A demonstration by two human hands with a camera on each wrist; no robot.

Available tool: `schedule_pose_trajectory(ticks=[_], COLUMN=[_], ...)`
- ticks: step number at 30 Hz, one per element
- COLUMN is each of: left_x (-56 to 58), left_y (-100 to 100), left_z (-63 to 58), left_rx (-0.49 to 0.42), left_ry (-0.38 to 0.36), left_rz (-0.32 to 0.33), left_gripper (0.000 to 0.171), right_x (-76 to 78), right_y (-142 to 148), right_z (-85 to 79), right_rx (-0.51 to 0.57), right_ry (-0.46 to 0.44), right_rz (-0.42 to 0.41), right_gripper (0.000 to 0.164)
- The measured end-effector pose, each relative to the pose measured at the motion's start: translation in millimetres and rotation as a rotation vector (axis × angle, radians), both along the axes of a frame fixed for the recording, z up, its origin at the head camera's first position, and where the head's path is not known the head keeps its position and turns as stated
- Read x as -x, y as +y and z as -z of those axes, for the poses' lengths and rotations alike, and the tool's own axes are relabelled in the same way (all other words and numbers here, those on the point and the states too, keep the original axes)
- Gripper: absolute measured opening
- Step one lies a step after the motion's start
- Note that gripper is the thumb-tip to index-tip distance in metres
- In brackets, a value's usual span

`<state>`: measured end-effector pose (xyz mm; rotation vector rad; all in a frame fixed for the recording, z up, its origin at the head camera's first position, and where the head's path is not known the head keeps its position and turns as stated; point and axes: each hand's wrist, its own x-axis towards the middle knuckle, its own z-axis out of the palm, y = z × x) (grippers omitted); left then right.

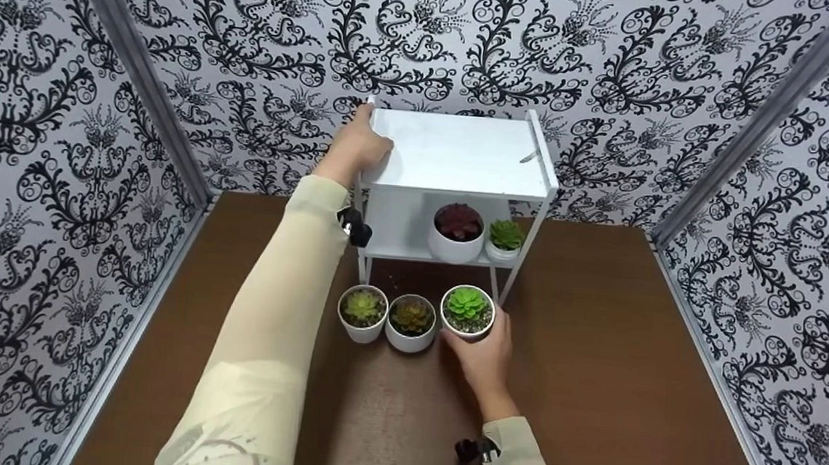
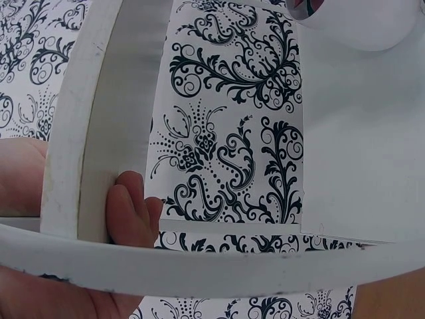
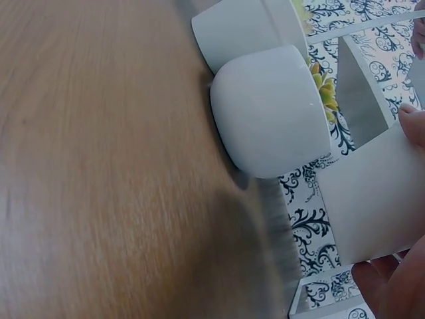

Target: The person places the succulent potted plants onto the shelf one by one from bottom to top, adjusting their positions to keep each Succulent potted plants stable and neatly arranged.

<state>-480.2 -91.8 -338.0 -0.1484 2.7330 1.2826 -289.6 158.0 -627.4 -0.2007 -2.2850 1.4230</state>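
My left hand (image 1: pixel 359 145) grips the top left edge of a white two-tier shelf (image 1: pixel 456 151); in the left wrist view its fingers (image 2: pixel 129 212) curl round the side panel. Low in front of the shelf, my right hand (image 1: pixel 486 358) holds a bright green potted succulent (image 1: pixel 468 305) by its white pot. The right wrist view has this pot (image 3: pixel 375 196) raised off the table, fingers and thumb on opposite sides. Just left of it on the table stand a brownish potted succulent (image 1: pixel 411 323) and a yellow-green one (image 1: pixel 363 313), side by side.
On the lower tier sit a dark red potted succulent (image 1: pixel 457 232) and a small green one (image 1: pixel 505 239) near the right post. The shelf stands on a brown wooden table (image 1: pixel 595 362). Patterned walls (image 1: pixel 472 39) enclose the back and both sides.
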Motion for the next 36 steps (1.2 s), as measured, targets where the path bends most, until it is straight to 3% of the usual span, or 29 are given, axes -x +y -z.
schedule_pose_trajectory(ticks=[36], left_x=[1.1], left_y=[2.5], left_z=[-0.5], left_rx=[0.014], left_ry=[-0.01], left_rz=[0.002], left_gripper=[0.088], right_x=[5.4], right_y=[-11.6], right_z=[-16.7], right_rx=[0.011], right_ry=[0.025], right_rz=[0.012], right_gripper=[0.097])
